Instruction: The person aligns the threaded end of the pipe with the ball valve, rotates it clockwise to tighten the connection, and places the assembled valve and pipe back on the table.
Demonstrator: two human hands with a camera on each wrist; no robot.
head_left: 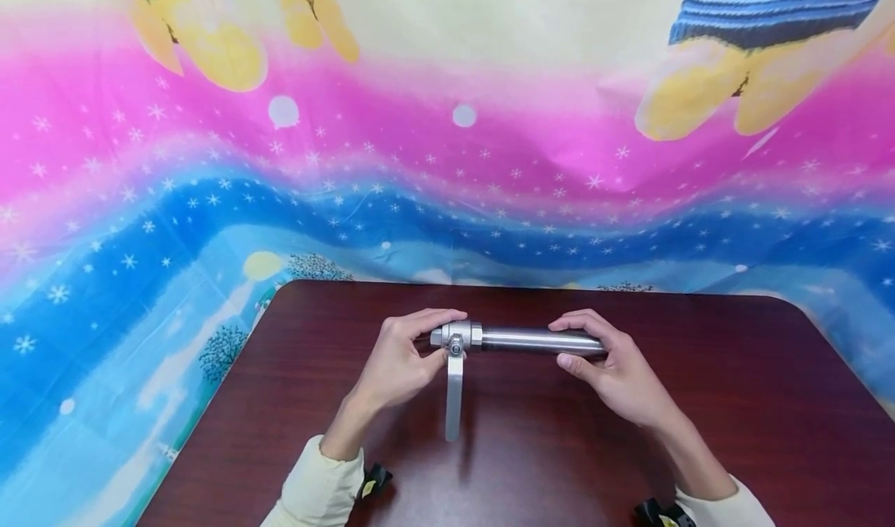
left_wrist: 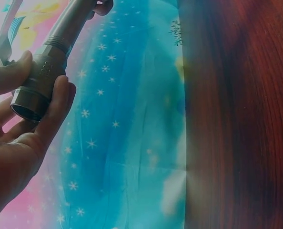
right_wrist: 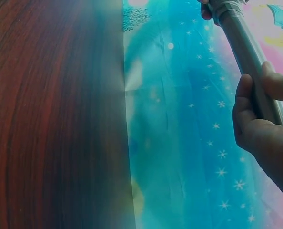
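A silver ball valve (head_left: 457,334) joins a smooth metal pipe (head_left: 524,340), and the two form one level line across the head view. My left hand (head_left: 402,364) grips the valve body, fingers over the top and thumb underneath. The valve's flat lever handle (head_left: 454,403) points down toward me. At the pipe's right end, my right hand (head_left: 622,371) holds it between fingers and thumb. In the left wrist view the open threaded end of the valve (left_wrist: 31,104) faces the camera, and pipe threads (left_wrist: 59,43) show at the joint.
Beneath the hands lies a dark reddish-brown wooden table (head_left: 559,465) with rounded far corners. Behind it hangs a pink and blue cloth (head_left: 419,185) printed with snowflakes. Black wrist camera mounts (head_left: 375,480) sit by both cream sleeves (head_left: 315,484).
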